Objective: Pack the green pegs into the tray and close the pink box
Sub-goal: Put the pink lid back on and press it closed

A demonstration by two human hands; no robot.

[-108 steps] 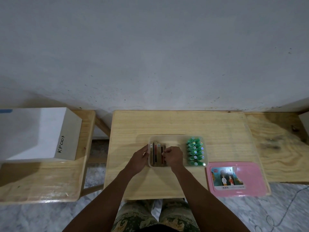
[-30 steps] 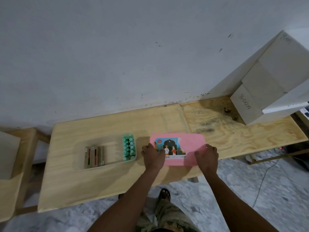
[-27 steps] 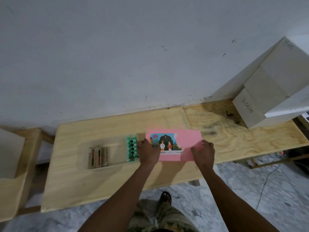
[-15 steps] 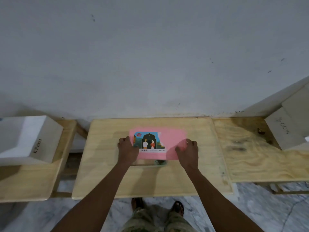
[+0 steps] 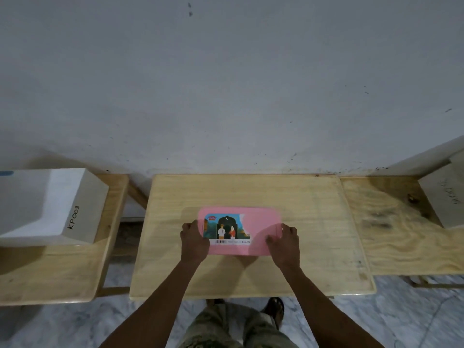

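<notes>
A flat, round-cornered pink plastic lid lies over the middle of the pale, smooth-grained wooden table. It is glossy and carries a printed picture label on its 9 o'clock half. The left hand grips the lid's 8 o'clock corner with its fingers curled round the edge. The right hand pinches the 4 o'clock corner, thumb on top. The tray and the green pegs are hidden beneath the lid, so their packing cannot be checked.

The closing looks nearly done, but both hands bear only on the near corners. The 12 o'clock edge may stay proud and unlatched. A peg standing high underneath would keep the thin plastic from seating, and pressing harder could flex or pop it. The varnished wood looks slick, so an uneven push may slide the box toward 12 o'clock.

A white cardboard box marked KP003 sits at 9 o'clock, and a pale box at 3 o'clock.
</notes>
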